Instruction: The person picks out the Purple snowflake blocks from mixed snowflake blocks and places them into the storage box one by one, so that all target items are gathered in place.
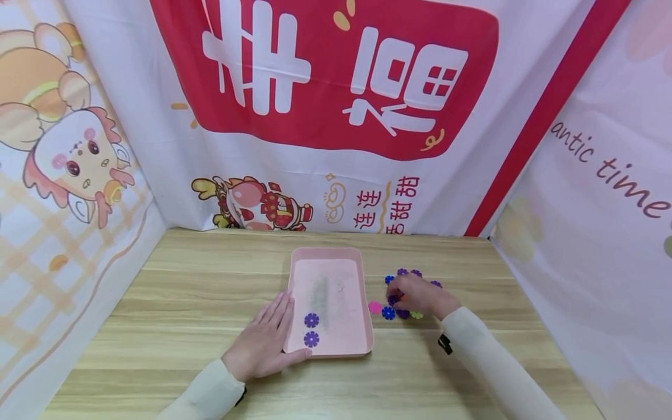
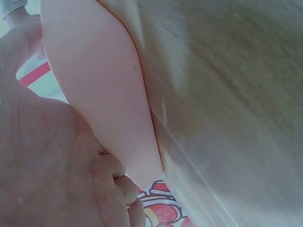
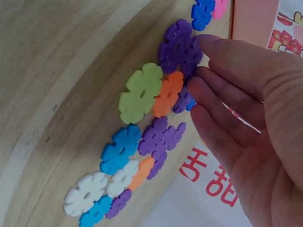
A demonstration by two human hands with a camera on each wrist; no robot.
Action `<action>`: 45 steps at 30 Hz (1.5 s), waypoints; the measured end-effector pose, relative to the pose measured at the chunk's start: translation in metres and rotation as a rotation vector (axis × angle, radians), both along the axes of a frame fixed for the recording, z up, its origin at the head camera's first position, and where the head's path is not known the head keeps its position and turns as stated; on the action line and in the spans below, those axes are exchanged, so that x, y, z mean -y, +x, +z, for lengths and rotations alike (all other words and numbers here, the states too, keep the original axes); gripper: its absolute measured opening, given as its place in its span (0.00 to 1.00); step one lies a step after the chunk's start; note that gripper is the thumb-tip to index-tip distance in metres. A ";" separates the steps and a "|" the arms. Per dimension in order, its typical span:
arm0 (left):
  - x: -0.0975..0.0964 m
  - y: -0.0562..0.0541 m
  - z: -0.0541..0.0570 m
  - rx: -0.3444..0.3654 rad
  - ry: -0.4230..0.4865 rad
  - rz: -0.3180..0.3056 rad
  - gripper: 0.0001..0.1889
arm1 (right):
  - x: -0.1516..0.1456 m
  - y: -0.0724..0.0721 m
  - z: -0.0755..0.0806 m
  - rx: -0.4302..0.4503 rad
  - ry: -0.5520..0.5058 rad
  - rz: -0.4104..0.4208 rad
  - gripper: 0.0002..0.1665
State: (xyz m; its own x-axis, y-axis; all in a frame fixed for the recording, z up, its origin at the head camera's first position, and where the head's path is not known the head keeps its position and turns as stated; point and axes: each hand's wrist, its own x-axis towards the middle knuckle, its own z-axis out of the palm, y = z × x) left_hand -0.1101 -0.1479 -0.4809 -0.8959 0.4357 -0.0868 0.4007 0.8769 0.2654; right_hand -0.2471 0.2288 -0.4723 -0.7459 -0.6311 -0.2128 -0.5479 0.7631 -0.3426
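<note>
Inside a shallow pink tray on the table lie two purple snowflake discs, one nearer than the other. My left hand lies along the tray's left wall, fingers straight and thumb at the near corner. To the tray's right, my right hand is down among a group of loose discs. Its thumb and forefinger pinch a dark purple snowflake disc at the edge. Beside it are another purple disc, a green disc and an orange disc. The hand covers part of the group in the head view.
A pink disc and a blue disc lie close to the tray's right wall. White discs and light blue discs are spread further along the group. Printed cloth hangs behind the wooden table and at both sides.
</note>
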 end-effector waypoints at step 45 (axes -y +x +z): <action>-0.001 0.001 0.001 -0.038 0.001 -0.016 0.58 | 0.007 -0.031 0.053 0.150 0.028 -0.073 0.08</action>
